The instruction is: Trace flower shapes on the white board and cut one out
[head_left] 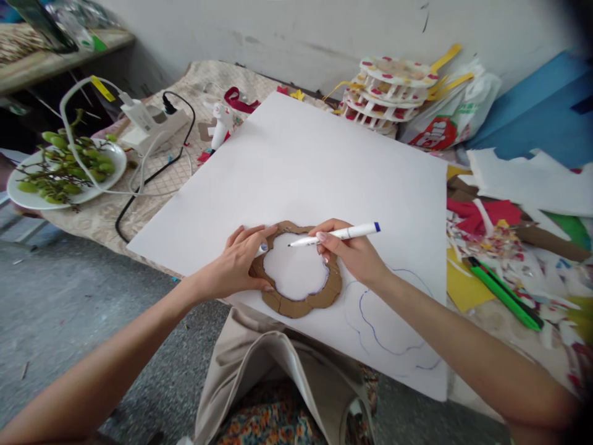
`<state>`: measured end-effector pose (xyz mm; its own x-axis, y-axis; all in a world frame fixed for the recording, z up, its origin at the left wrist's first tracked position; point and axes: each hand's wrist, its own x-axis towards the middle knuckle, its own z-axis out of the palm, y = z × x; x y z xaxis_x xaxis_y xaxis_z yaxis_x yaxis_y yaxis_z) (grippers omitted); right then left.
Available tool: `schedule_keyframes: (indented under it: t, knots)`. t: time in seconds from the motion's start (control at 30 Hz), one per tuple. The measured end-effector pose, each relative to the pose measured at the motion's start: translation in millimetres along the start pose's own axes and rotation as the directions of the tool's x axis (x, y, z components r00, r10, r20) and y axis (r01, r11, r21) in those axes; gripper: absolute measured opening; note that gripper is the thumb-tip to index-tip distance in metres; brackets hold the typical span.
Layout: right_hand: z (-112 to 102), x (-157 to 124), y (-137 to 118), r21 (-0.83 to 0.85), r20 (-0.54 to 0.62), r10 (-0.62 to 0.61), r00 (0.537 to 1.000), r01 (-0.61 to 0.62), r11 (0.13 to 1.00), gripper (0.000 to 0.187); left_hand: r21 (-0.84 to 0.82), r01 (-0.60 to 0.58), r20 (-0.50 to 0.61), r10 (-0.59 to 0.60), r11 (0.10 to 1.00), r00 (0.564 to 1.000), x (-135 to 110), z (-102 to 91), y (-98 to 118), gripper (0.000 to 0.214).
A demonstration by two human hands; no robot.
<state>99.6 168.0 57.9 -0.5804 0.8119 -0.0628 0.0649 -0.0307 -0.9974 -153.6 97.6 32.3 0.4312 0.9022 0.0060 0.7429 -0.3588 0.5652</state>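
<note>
A brown cardboard flower-shaped stencil [319, 295] with a cut-out middle lies on a large white sheet [306, 167]. My left hand [238, 262] presses on the stencil's left rim, fingers bent around it, with a small pen cap pinched between them. My right hand [352, 253] grips a white marker with a blue end [340, 234], its tip at the upper inner edge of the cut-out. A blue traced outline [384, 337] shows on the sheet under my right forearm.
A plate of green grapes [65, 170] and a white power strip with cables [151, 123] lie at left. A white glue gun [220, 123] sits behind the sheet. Stacked paper craft [393, 89], a plastic bag, green cutters [504, 293] and paper scraps crowd the right.
</note>
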Motion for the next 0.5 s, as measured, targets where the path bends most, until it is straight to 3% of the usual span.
schedule_keyframes:
  t: [0.2,0.5]
  knots:
    - [8,21,-6,-0.136,0.030,0.071,0.997,-0.066,0.988,0.014,-0.016,0.004,0.005,-0.004,1.000,1.000,0,1.6,-2,0.102]
    - [9,46,-5,-0.150,0.084,0.054,0.995,-0.041,0.988,0.010,-0.029,0.015,0.012,-0.015,0.999,1.000,-1,1.4,-1,0.103]
